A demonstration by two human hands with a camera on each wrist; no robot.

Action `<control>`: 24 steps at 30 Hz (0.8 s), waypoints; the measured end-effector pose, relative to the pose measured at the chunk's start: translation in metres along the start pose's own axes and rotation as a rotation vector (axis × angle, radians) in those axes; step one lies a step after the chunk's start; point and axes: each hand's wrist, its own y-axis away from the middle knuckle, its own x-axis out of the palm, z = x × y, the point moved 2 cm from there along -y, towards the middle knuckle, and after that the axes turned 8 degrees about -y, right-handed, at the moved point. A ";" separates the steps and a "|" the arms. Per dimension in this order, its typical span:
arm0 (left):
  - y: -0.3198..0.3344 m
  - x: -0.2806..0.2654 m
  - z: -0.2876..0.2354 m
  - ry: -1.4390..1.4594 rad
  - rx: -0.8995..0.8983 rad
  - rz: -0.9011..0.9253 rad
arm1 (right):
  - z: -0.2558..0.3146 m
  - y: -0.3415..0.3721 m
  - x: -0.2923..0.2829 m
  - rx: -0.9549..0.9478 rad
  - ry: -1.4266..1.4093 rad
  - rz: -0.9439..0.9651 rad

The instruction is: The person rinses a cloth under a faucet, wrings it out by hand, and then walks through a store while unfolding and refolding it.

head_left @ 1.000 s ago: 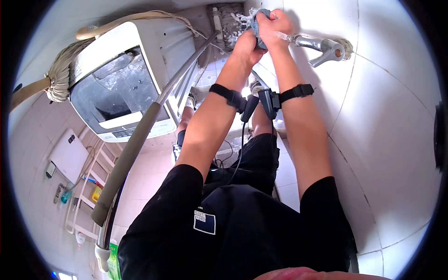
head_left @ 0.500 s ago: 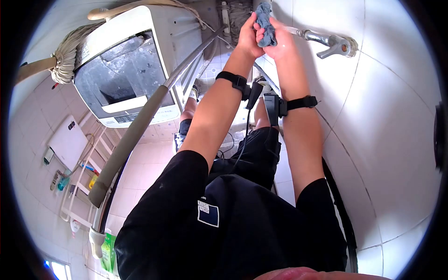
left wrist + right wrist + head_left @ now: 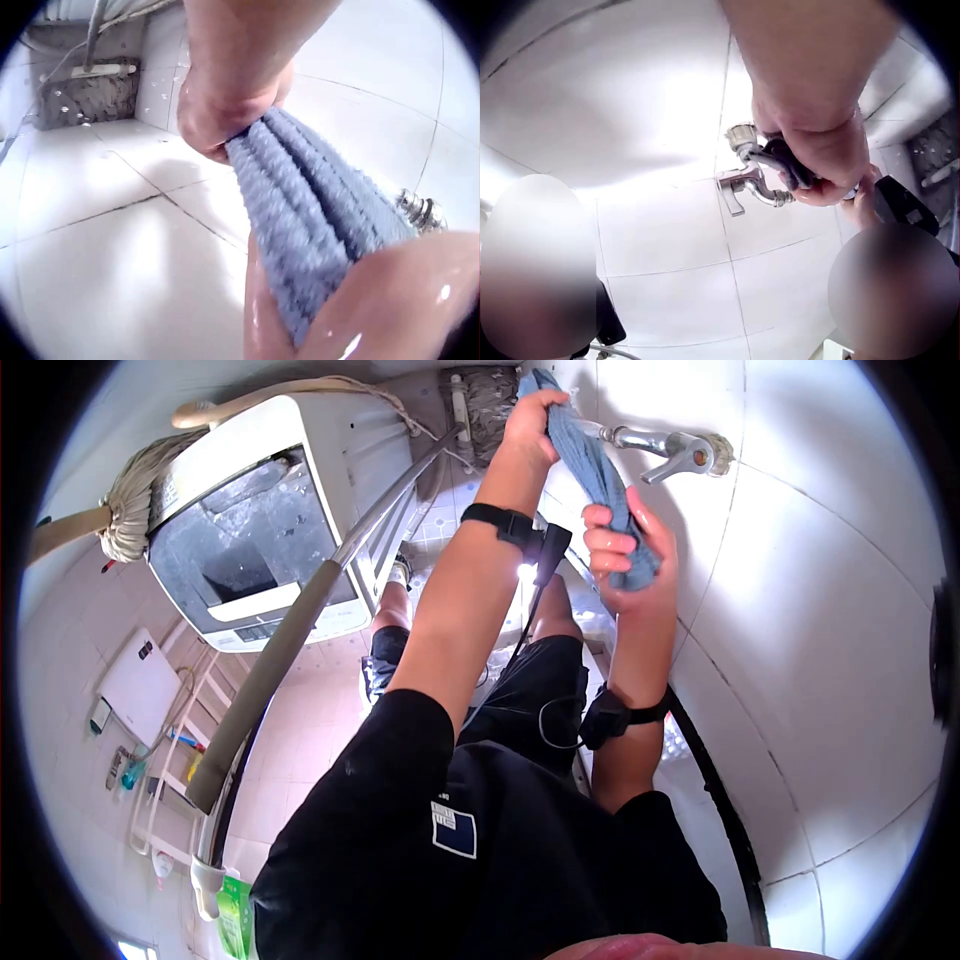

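1. A white tiled wall [image 3: 830, 590] with thin dark grout lines fills the right side of the head view, bright glare lying on the wall's upper part.
2. Pale tiles cover the floor [image 3: 285, 760].
3. At left stands a white appliance [image 3: 360, 480] with a dark, stained panel [image 3: 240, 525], a mop [image 3: 126, 525] just beside it.
4. Farther off, a white box [image 3: 148, 680] sits near a pale rack [image 3: 176, 760].

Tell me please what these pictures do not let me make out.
Cloth, part inside the left hand: head view, covered by that hand.
Mop handle, far end: head view, cut by the dark edge.
Green packet, printing: head view, too small.
Both lower sides: right wrist view, hidden by blurred ovals.
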 end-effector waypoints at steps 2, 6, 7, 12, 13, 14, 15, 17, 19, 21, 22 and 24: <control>0.006 0.001 0.007 -0.156 0.148 -0.086 | -0.006 0.009 0.004 -0.317 0.809 -0.314; 0.029 0.007 0.005 -0.464 0.409 -0.193 | -0.025 -0.002 0.013 -0.912 2.095 -0.288; 0.039 0.013 -0.001 -0.539 0.399 -0.147 | -0.027 -0.008 0.017 -1.023 2.154 -0.257; 0.030 0.000 -0.009 -0.608 0.384 -0.070 | 0.003 -0.056 0.007 -1.353 2.199 0.082; 0.026 -0.011 0.000 -0.438 0.309 0.095 | 0.007 -0.068 -0.001 -1.442 2.162 0.101; 0.026 -0.016 0.008 -0.264 0.229 0.256 | 0.012 -0.078 -0.005 -1.530 2.125 0.119; 0.022 -0.022 0.011 -0.267 0.228 0.260 | 0.020 -0.090 -0.006 -1.536 2.124 0.117; 0.017 -0.029 0.015 -0.259 0.180 0.245 | 0.034 -0.111 -0.005 -1.700 2.117 0.123; 0.020 -0.038 0.012 -0.328 0.102 0.208 | 0.042 -0.128 -0.011 -1.713 2.057 -0.018; 0.030 -0.036 -0.002 -0.469 0.117 0.168 | 0.056 -0.146 -0.011 -1.661 1.966 -0.269; 0.037 -0.033 -0.007 -0.616 0.117 0.136 | 0.069 -0.154 -0.015 -1.660 1.957 -0.277; 0.049 -0.031 -0.014 -0.627 0.151 0.079 | 0.092 -0.174 -0.026 -1.283 1.696 -0.509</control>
